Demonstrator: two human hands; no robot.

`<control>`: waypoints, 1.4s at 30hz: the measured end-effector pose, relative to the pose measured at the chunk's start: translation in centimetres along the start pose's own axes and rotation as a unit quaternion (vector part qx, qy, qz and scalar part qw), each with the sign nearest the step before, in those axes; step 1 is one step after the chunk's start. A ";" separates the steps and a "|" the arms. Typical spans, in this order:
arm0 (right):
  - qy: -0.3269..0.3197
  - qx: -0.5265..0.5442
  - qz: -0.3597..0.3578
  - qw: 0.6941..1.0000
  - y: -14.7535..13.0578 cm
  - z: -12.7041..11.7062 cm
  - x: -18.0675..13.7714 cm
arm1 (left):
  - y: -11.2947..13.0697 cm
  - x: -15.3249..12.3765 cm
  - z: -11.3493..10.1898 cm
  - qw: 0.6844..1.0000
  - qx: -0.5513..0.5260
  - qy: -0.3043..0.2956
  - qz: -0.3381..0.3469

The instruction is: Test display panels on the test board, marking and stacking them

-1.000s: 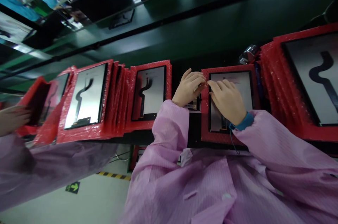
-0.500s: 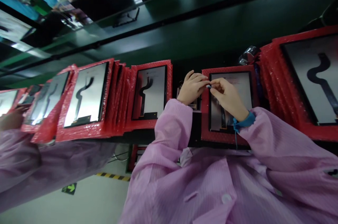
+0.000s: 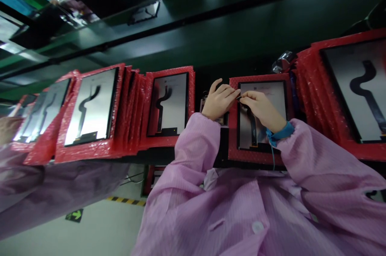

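Observation:
A display panel (image 3: 276,91) lies in front of me on red bubble wrap (image 3: 233,139), its back facing up. A dark flex cable (image 3: 253,129) rises from its lower part toward my fingers. My right hand (image 3: 263,109) is closed in a pinch at the upper end of this cable, partly covering it. From the left, my left hand (image 3: 219,101) meets it, index fingertip against the small dark piece between the hands. Its outer fingers are raised and its thumb is hidden, so what it pinches is unclear. A blue wristband (image 3: 280,133) circles my right wrist.
To the left stand stacks of display panels (image 3: 92,107) in red bubble wrap, with another panel (image 3: 170,105) nearer. A larger stack (image 3: 319,103) is on the right, beside a shiny clear object (image 3: 283,62). A co-worker's hand (image 3: 9,129) is at far left.
My right fingertips have shifted slightly and a light-coloured bit between the hands now looks dark. The left stacks appear a little further left, and the co-worker's hand has moved left.

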State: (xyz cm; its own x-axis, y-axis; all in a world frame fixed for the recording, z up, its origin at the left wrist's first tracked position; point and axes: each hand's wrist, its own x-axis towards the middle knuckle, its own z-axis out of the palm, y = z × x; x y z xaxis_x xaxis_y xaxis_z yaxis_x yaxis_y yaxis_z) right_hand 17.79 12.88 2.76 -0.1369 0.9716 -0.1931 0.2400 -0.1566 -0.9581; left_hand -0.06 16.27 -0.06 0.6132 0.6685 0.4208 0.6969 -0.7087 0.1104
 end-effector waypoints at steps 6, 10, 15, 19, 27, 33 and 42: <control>0.014 -0.007 -0.009 1.000 0.0 0.4 0.0 | 0.4 -0.1 -0.3 1.000 0.003 -0.028 -0.001; 0.020 -0.017 -0.018 1.000 0.1 0.5 0.0 | 0.6 -0.1 -0.2 0.999 0.011 -0.034 0.004; 0.022 -0.023 -0.023 0.999 0.4 0.6 0.0 | 0.6 -0.2 0.2 0.999 0.024 -0.019 0.009; 0.024 -0.022 -0.027 0.999 0.3 0.5 0.0 | 0.7 -0.2 0.2 1.000 0.015 -0.023 0.002; 0.023 -0.031 -0.050 0.998 0.3 0.6 0.0 | 0.9 -0.2 0.2 0.999 0.031 -0.013 0.006; 0.019 -0.052 -0.034 0.998 0.0 0.4 -0.1 | 0.9 -0.2 0.4 1.000 0.010 -0.011 -0.009; 0.074 0.002 -0.064 0.995 0.9 -2.6 0.7 | 0.6 -0.8 -0.1 0.959 -0.064 0.159 -0.223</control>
State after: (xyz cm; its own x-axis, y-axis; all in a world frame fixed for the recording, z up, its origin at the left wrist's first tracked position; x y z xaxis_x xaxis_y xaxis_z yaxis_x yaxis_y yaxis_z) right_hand 20.44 13.86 2.38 -0.0233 0.9990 -0.0375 0.2254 -0.0313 -0.9738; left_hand -0.14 15.26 -0.19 0.1050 0.8235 0.5576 0.7994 -0.4034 0.4452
